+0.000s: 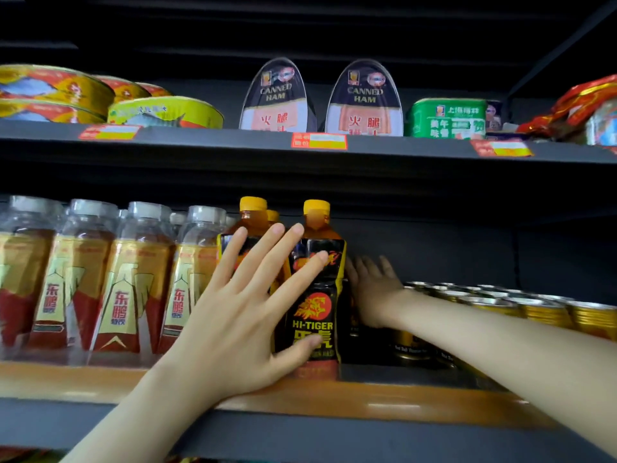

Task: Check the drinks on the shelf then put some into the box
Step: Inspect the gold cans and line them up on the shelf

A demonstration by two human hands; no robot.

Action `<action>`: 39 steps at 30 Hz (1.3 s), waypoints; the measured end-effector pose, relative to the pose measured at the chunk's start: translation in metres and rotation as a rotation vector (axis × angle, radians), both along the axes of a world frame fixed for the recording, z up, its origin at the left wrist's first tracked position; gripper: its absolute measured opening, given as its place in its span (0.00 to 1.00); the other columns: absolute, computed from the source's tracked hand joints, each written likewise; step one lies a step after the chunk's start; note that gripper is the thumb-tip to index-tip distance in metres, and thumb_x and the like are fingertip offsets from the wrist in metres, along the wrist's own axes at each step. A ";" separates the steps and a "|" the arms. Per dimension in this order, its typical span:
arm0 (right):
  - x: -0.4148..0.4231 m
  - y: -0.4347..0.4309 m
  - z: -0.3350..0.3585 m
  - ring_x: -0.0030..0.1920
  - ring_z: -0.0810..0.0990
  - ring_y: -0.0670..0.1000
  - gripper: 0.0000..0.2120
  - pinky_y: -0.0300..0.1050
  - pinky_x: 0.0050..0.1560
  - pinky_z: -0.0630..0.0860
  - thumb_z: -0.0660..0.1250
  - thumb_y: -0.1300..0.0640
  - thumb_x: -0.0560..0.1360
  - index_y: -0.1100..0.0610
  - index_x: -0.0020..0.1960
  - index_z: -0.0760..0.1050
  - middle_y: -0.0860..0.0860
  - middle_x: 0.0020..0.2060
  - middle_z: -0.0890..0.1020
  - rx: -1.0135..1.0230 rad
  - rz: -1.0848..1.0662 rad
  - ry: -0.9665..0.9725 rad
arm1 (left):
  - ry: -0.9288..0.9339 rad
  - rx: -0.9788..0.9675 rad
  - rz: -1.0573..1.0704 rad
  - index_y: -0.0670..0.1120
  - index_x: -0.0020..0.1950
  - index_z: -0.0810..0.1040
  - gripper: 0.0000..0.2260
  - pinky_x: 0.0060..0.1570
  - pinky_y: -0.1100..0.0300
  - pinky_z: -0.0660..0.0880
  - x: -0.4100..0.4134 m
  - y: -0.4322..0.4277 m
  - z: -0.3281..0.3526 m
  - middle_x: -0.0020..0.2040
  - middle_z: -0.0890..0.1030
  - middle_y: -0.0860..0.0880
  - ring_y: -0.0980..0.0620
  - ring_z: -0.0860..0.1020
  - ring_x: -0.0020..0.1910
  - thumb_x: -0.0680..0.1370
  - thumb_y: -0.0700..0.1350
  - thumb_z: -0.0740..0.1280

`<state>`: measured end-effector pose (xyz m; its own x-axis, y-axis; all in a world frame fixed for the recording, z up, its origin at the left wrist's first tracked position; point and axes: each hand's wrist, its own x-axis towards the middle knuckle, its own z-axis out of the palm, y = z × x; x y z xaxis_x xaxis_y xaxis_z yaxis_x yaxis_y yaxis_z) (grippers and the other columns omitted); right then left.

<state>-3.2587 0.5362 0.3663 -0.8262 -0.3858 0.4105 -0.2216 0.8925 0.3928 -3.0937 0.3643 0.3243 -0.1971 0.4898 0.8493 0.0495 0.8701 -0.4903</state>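
Observation:
Several Hi-Tiger bottles with orange caps and black labels stand on the lower shelf (384, 406); the front one (317, 305) is nearest me. My left hand (240, 315) lies flat against the fronts of these bottles, fingers straight and spread, thumb touching the front bottle low down. My right hand (370, 289) reaches deep into the shelf just right of the Hi-Tiger bottles, fingers straight, its palm beside them. Whether it touches a bottle I cannot tell. No box is in view.
Clear bottles with red and gold labels (117, 282) fill the lower shelf at left. Gold cans (534, 309) stand in rows at right, under my right forearm. The upper shelf (233, 142) carries fish tins, canned ham (277, 98), a green tin (447, 118) and price tags.

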 end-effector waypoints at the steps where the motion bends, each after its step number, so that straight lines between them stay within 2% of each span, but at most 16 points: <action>1: 0.001 -0.002 0.000 0.78 0.41 0.58 0.46 0.56 0.75 0.40 0.65 0.53 0.77 0.61 0.77 0.32 0.59 0.78 0.42 -0.041 0.017 0.010 | 0.001 -0.010 -0.007 0.50 0.77 0.62 0.33 0.74 0.39 0.51 -0.001 0.003 0.000 0.78 0.59 0.42 0.43 0.56 0.78 0.76 0.64 0.59; 7: -0.006 -0.021 0.001 0.78 0.44 0.60 0.40 0.52 0.75 0.46 0.60 0.55 0.80 0.62 0.77 0.33 0.61 0.78 0.43 -0.201 0.083 -0.055 | -0.028 0.013 -0.014 0.50 0.75 0.66 0.30 0.75 0.40 0.50 -0.004 0.008 0.018 0.76 0.62 0.41 0.42 0.58 0.77 0.77 0.63 0.60; 12: -0.014 -0.029 0.005 0.76 0.51 0.62 0.32 0.52 0.73 0.54 0.52 0.55 0.83 0.63 0.77 0.36 0.63 0.76 0.50 -0.192 0.055 -0.056 | -0.025 0.006 0.036 0.47 0.73 0.69 0.31 0.73 0.44 0.56 -0.009 0.011 0.035 0.72 0.69 0.40 0.41 0.67 0.71 0.75 0.62 0.61; 18: -0.014 -0.033 -0.014 0.76 0.53 0.63 0.28 0.53 0.73 0.55 0.47 0.58 0.84 0.64 0.77 0.36 0.64 0.76 0.52 -0.119 0.002 -0.131 | -0.009 0.011 0.057 0.46 0.73 0.68 0.31 0.71 0.45 0.58 -0.013 0.014 0.031 0.72 0.69 0.39 0.40 0.69 0.69 0.76 0.63 0.60; 23: -0.006 -0.023 -0.017 0.76 0.50 0.62 0.31 0.54 0.73 0.55 0.50 0.57 0.83 0.65 0.76 0.34 0.63 0.76 0.48 -0.043 -0.005 -0.100 | 0.018 0.019 0.056 0.45 0.74 0.68 0.32 0.69 0.44 0.60 -0.013 0.014 0.029 0.71 0.70 0.39 0.39 0.69 0.69 0.76 0.63 0.59; 27: 0.015 -0.009 -0.021 0.75 0.51 0.61 0.31 0.51 0.70 0.62 0.51 0.59 0.83 0.64 0.77 0.36 0.63 0.76 0.48 0.072 0.050 -0.027 | 0.035 0.015 0.058 0.44 0.73 0.69 0.32 0.68 0.42 0.61 -0.015 0.014 0.028 0.71 0.70 0.38 0.39 0.69 0.68 0.76 0.63 0.59; 30: 0.029 0.002 -0.014 0.73 0.54 0.59 0.33 0.51 0.68 0.60 0.60 0.57 0.79 0.59 0.77 0.45 0.59 0.73 0.54 0.143 0.123 0.079 | 0.043 0.014 0.056 0.43 0.73 0.70 0.32 0.67 0.42 0.61 -0.016 0.015 0.028 0.71 0.70 0.37 0.38 0.69 0.68 0.76 0.63 0.59; 33: 0.030 0.004 -0.009 0.73 0.52 0.62 0.39 0.58 0.70 0.57 0.66 0.52 0.76 0.53 0.78 0.45 0.60 0.74 0.51 0.191 0.066 0.101 | 0.048 0.013 0.066 0.43 0.73 0.70 0.32 0.66 0.43 0.62 -0.015 0.015 0.028 0.71 0.70 0.37 0.38 0.69 0.67 0.76 0.63 0.60; 35: 0.029 0.001 -0.014 0.72 0.56 0.65 0.31 0.60 0.68 0.60 0.61 0.54 0.80 0.53 0.78 0.48 0.62 0.74 0.53 0.183 0.061 0.040 | 0.044 0.012 0.072 0.43 0.73 0.70 0.32 0.67 0.43 0.62 -0.014 0.016 0.027 0.71 0.70 0.37 0.38 0.69 0.67 0.76 0.63 0.60; 37: 0.028 -0.002 -0.020 0.69 0.63 0.64 0.24 0.55 0.62 0.68 0.55 0.59 0.82 0.55 0.77 0.54 0.62 0.71 0.60 0.176 0.122 -0.003 | 0.038 0.016 0.076 0.43 0.73 0.70 0.32 0.67 0.44 0.61 -0.014 0.017 0.027 0.71 0.70 0.38 0.39 0.70 0.67 0.76 0.63 0.59; 39: 0.034 -0.001 -0.019 0.67 0.66 0.63 0.22 0.52 0.61 0.69 0.53 0.60 0.83 0.58 0.76 0.56 0.61 0.70 0.63 0.176 0.176 0.010 | 0.029 0.016 0.077 0.43 0.73 0.70 0.32 0.68 0.44 0.61 -0.013 0.017 0.027 0.71 0.71 0.38 0.39 0.70 0.67 0.76 0.63 0.59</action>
